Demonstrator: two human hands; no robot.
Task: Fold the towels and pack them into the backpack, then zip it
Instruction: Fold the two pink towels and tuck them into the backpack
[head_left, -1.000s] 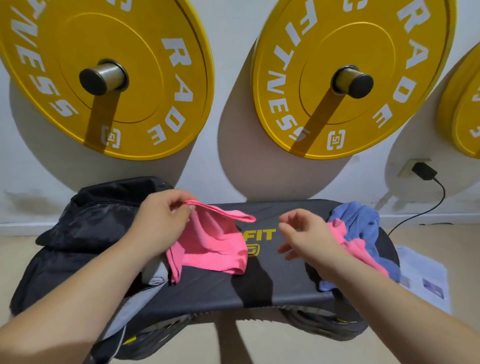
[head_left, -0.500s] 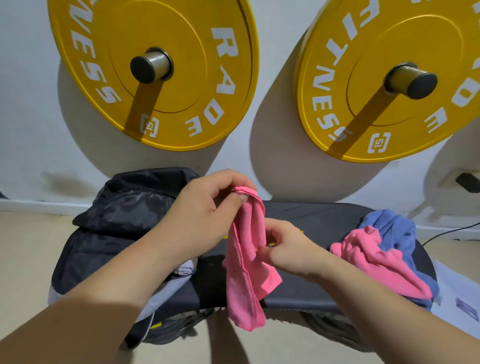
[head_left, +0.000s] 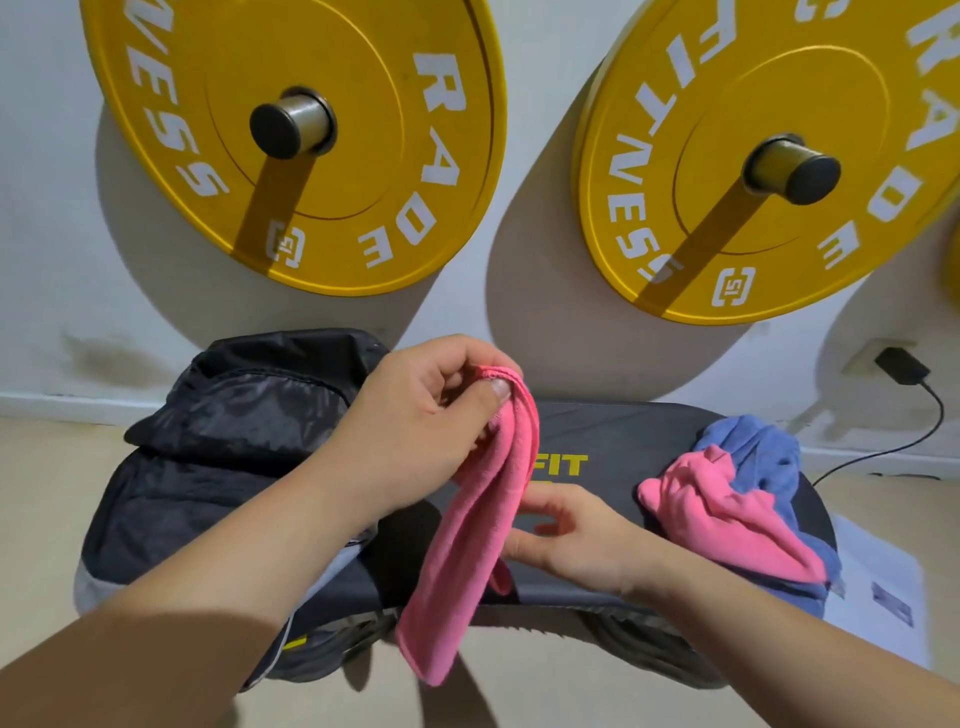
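Left hand (head_left: 415, 431): thumb and fingers curled, pinching the top fold of the pink towel (head_left: 467, 551), raised above the bench (head_left: 613, 431). Towel doubled lengthwise, hanging free past the bench's near edge.

Right hand (head_left: 571, 540): fingers curled, touching the towel's right edge at mid-height. Fingertips hidden behind the cloth; grip not determinable.

Backpack (head_left: 223, 447): black, at the bench's left end, just beside the left hand. Near side covered by the left forearm; opening not made out.

Second pink towel (head_left: 727, 525): crumpled on the blue towel (head_left: 769, 457), right end of bench.

Bench lettering partly covered; only "FIT" legible.
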